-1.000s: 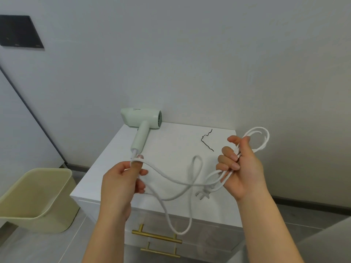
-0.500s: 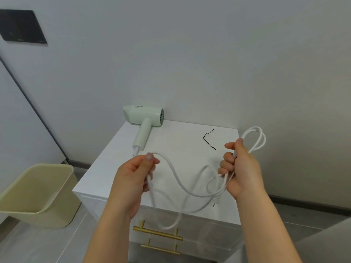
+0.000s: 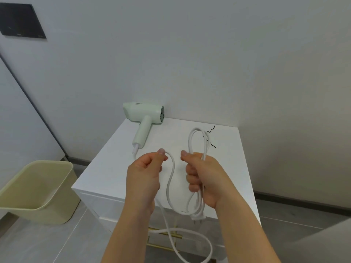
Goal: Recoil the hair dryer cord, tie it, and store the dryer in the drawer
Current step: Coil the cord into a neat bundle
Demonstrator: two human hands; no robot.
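White cabinet (image 3: 114, 168) under both hands, yellow-green bin (image 3: 38, 188) off to their left. Pale green hair dryer (image 3: 144, 118) lies on top, beyond the grips. Right hand (image 3: 204, 179) fists 1 coil bundle of white cord (image 3: 191, 141) (loops stick up). Left hand (image 3: 145, 173) pinches 1 strand. Plug (image 3: 198, 218) dangles below right fist.

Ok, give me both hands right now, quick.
Left hand: closed, pinching a loose stretch of the cord.
Right hand: closed in a fist around the gathered loops of the cord.
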